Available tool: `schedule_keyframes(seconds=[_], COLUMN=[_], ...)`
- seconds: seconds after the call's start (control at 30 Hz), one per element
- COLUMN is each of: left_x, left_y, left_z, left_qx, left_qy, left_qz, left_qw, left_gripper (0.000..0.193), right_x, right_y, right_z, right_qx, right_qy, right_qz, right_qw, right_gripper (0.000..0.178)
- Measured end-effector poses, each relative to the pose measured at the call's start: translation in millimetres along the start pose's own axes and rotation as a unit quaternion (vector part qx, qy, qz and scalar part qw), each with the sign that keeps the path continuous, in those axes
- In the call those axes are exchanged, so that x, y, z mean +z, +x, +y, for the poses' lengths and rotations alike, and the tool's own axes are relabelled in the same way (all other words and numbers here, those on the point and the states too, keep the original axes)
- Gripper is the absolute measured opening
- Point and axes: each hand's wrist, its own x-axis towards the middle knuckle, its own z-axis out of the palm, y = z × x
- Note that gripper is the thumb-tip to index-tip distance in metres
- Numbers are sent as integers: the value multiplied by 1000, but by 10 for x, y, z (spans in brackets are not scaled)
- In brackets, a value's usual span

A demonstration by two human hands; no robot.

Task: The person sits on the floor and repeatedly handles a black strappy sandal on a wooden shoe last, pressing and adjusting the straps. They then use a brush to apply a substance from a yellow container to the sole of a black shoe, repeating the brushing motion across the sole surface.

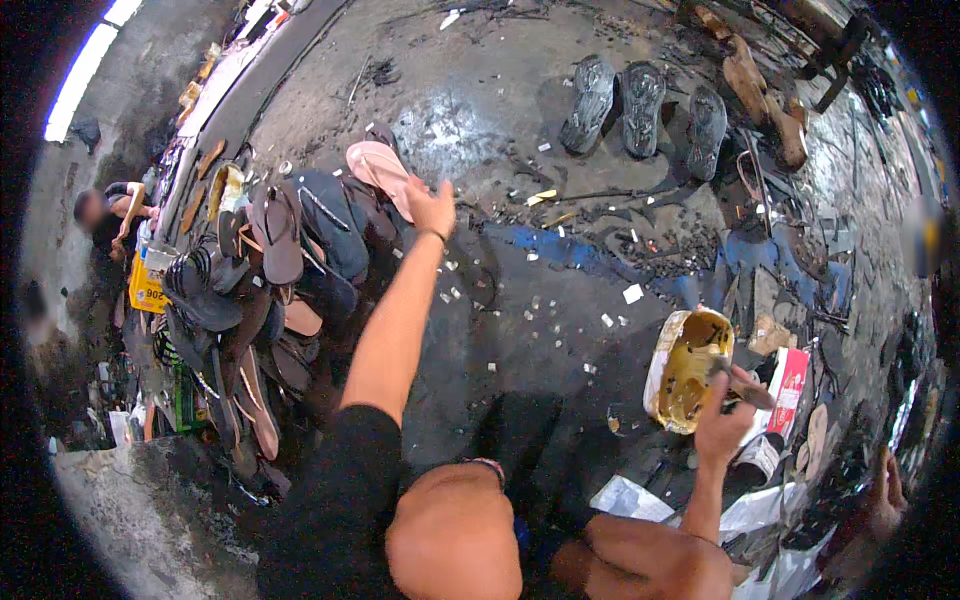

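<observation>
My left hand (432, 210) is stretched forward, closed on the edge of a pink sandal (376, 164) beside a heap of footwear; some of its fingers are hidden. Dark slippers (277, 235) and black sandals (335, 222) lie piled to the left of it. On the right, my right hand (718, 425) grips what looks like a brush (750, 390), its short handle sticking out to the right. The brush's front end is over a cut-open plastic container (660, 372) with yellowish glue-like stuff inside.
Three dark, shiny soles (641, 108) lie at the far right of the floor. A red-and-white box (789, 385) stands beside the container. White scraps (633, 293) and paper sheets (632, 497) litter the ground. Another person (125, 210) is at the far left, near a yellow package (145, 285).
</observation>
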Motion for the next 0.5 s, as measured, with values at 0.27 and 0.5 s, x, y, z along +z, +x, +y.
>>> schedule_keyframes(seconds=[0.27, 0.5], left_x=[-467, -1265], left_y=[957, -2212], left_z=[-167, 519], left_qx=[-143, 107], left_qy=[-343, -141], left_qz=[-30, -476], left_qw=[928, 862], left_gripper=[27, 81], right_x=[-567, -576], right_y=[-406, -523], right_z=[144, 222], right_qx=[132, 132], right_qy=[-172, -152], right_qz=[-279, -311], right_qw=[936, 929], right_gripper=[26, 31])
